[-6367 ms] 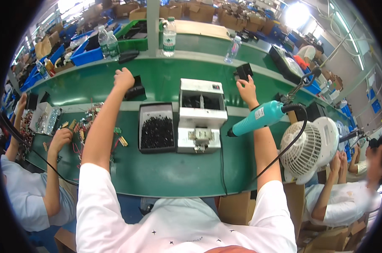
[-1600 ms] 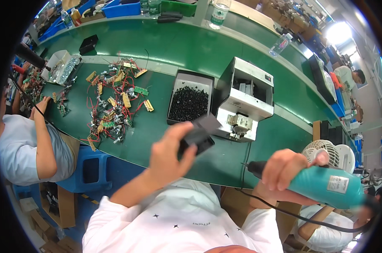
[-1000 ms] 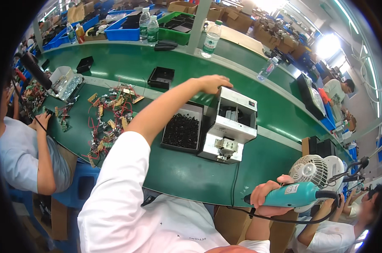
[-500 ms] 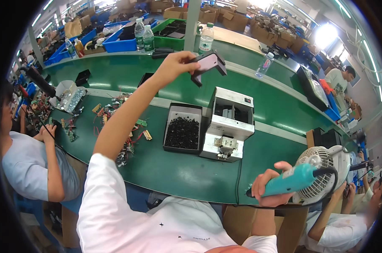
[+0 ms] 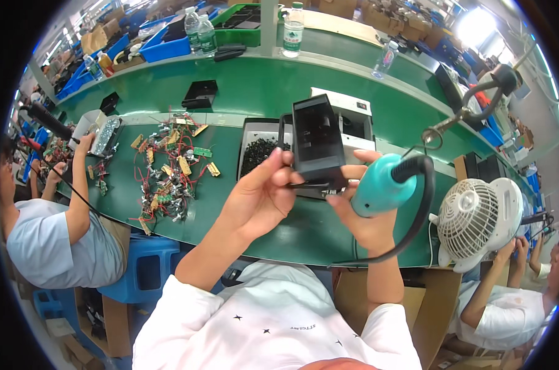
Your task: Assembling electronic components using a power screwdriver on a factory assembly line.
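Observation:
My left hand (image 5: pixel 261 200) grips a black plastic housing (image 5: pixel 318 135) by its lower left edge. The housing is a tilted box shape with a dark, glossy face inside its frame. In my right hand (image 5: pixel 373 227) is a teal electric screwdriver (image 5: pixel 384 185), its black cable (image 5: pixel 429 197) curving down beside my forearm. The screwdriver's tip is near the housing's lower right corner; whether it touches cannot be made out. Fingers of my right hand also reach the housing's edge. Behind the housing, a white screw feeder (image 5: pixel 357 106) is partly hidden.
A box of small black screws (image 5: pixel 258 149) stands behind my left hand. Wired circuit boards (image 5: pixel 174 166) lie in a heap to the left. At right is a white fan (image 5: pixel 467 216). A metal hook (image 5: pixel 434 132) hangs above the screwdriver. Co-workers sit on both sides.
My left hand has brought the housing down and nearer from over the far bench. My right hand has raised the screwdriver leftward to meet it. The hanging hook has come into view.

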